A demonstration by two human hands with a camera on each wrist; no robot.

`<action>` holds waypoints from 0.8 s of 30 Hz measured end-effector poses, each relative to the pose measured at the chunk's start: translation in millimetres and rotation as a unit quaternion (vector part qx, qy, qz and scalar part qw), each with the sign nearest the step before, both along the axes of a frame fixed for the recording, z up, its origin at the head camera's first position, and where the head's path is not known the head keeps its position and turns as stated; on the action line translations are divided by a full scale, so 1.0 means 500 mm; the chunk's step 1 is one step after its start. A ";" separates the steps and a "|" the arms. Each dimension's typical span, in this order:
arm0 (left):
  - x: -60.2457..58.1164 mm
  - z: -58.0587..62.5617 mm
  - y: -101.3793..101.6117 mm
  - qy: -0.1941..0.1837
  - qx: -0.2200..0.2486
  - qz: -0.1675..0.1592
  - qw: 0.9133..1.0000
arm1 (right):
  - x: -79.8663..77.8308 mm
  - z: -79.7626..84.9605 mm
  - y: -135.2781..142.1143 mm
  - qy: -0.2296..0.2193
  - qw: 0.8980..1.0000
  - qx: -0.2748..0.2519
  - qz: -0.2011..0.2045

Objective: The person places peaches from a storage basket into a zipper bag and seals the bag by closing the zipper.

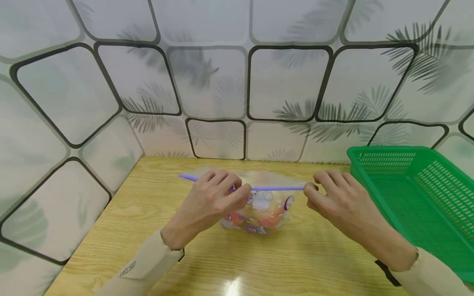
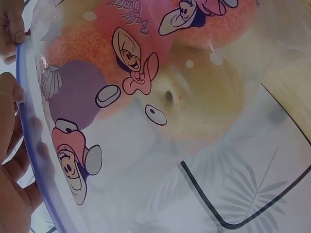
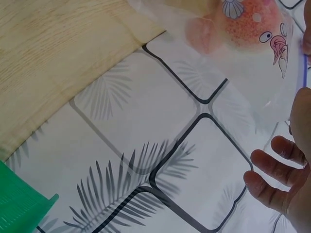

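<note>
A clear zip bag [image 1: 264,211] with cartoon shell prints stands upright on the table, its purple zip strip [image 1: 277,188] running along the top. My left hand [image 1: 214,195] pinches that strip left of its middle, and the strip's left end sticks out beyond the hand. At the strip's right end, my right hand [image 1: 338,199] pinches with thumb and index finger; its other fingers [image 3: 272,170] are loosely curled off the bag. Through the plastic, the left wrist view shows a pale yellow round fruit [image 2: 209,107] and orange, bumpy round things [image 2: 77,46].
On the right of the wooden table [image 1: 140,230] stands a green plastic basket [image 1: 381,197], close to my right forearm. A wall covering [image 1: 285,86] with a tile and leaf pattern rises behind the table and along its left side.
</note>
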State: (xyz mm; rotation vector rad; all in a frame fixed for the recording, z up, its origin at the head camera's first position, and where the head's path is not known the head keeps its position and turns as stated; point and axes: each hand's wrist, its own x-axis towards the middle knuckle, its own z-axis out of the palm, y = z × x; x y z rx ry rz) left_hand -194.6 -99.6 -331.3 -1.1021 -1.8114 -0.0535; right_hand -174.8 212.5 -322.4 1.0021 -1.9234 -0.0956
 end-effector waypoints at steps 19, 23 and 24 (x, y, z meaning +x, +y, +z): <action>-0.001 -0.004 -0.008 0.003 0.003 0.011 1.000 | 0.002 0.000 -0.004 -0.001 1.000 -0.010 0.015; -0.003 -0.004 -0.008 0.009 0.013 0.000 1.000 | 0.004 0.001 -0.004 0.000 1.000 -0.011 0.017; -0.004 -0.004 -0.008 0.012 0.016 -0.003 1.000 | 0.004 0.001 -0.004 -0.001 1.000 -0.011 0.017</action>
